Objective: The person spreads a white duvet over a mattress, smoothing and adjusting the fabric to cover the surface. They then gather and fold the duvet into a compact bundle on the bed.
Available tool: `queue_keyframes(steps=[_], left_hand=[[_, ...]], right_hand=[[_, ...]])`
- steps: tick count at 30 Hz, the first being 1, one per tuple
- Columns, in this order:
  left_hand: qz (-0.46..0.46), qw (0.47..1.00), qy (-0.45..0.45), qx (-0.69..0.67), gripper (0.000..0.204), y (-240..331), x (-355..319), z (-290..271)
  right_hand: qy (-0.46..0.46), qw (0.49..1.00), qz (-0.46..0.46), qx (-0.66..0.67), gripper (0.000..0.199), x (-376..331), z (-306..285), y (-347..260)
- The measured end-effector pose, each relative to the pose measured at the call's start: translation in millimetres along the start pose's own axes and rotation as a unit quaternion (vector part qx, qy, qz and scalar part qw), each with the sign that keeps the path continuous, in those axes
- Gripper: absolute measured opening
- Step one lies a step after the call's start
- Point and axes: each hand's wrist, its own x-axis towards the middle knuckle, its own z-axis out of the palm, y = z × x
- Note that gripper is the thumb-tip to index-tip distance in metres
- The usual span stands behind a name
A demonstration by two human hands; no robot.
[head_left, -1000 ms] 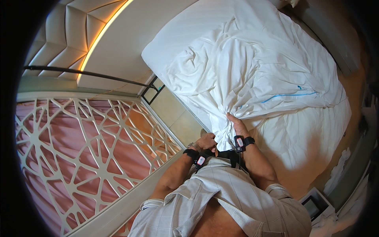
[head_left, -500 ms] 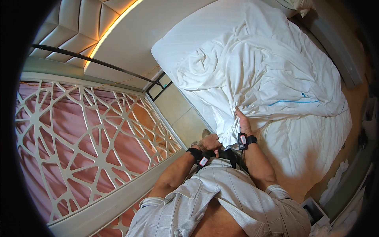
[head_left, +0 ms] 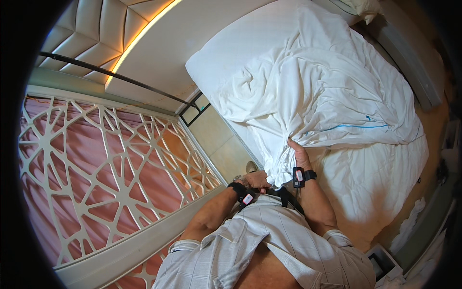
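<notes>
Right hand (head_left: pixel 301 156) clasps gathered white bedding (head_left: pixel 288 98), fingers hidden beneath; left hand (head_left: pixel 258 179) curls, its hold unclear.

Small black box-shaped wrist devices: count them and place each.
2: one small black box-shaped device on the wrist of the left hand, a second device on the wrist of the right hand.
</notes>
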Motion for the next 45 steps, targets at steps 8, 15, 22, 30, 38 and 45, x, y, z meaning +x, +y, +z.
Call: queue_keyframes(steps=[8,15,22,30,38,45], left_hand=[[-0.113,0.979,0.076,-0.153,0.022,31,-17,-48],[-0.024,0.75,0.655,0.093,0.056,-60,5,-126],[-0.121,0.876,0.453,0.112,0.026,-137,39,-185],[-0.172,0.885,0.433,0.02,0.023,-219,-36,-355],[0.026,0.76,0.6,-0.25,0.022,-127,-135,-543],[-0.001,0.587,0.733,-0.345,0.034,-238,-78,-469]], right_hand=[[-0.012,1.0,0.009,-0.003,0.032,-4,-7,1],[0.064,0.997,-0.041,-0.032,0.039,-19,-2,2],[0.155,0.978,-0.134,-0.04,0.051,-50,38,2],[0.227,0.956,-0.184,-0.04,0.041,-71,34,1],[0.25,0.952,-0.17,-0.047,0.043,-66,53,10],[0.164,0.975,-0.144,0.033,0.05,-62,70,1]])
